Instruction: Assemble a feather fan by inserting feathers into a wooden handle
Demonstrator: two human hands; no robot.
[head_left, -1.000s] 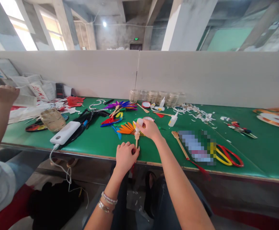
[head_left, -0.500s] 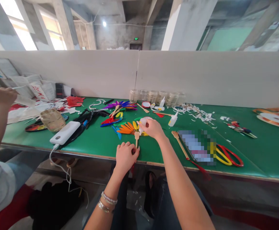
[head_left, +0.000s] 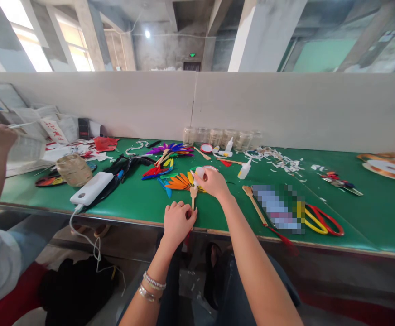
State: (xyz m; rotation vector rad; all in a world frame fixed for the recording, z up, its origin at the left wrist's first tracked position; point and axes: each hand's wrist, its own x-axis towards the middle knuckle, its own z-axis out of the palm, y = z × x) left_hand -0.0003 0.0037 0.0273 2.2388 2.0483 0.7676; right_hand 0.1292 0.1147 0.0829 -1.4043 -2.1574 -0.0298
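Note:
My left hand (head_left: 179, 220) is closed on the lower end of a wooden fan handle (head_left: 193, 195) at the table's front edge. Orange and yellow feathers (head_left: 179, 182) spread out in a fan from the handle's head. My right hand (head_left: 214, 182) grips a white glue bottle (head_left: 199, 173), tipped nozzle-down over the handle's head where the feathers meet it. Whether the nozzle touches the wood I cannot tell. Blue feathers (head_left: 165, 187) lie just left of the fan. Behind it is a purple and blue feather fan (head_left: 173, 149) with a wooden handle.
A power bank (head_left: 92, 188) and black feathers (head_left: 124, 170) lie left. Another glue bottle (head_left: 244, 169) stands behind my right hand. Right are a wooden handle (head_left: 254, 206), a phone (head_left: 275, 206) and scissors (head_left: 329, 222). Jars (head_left: 216, 136) line the partition. A co-worker's hand (head_left: 0, 137) is far left.
My right hand has shifted slightly left with the glue bottle, its nozzle moving across the handle's head. My left hand stays in place. The co-worker's hand has moved left.

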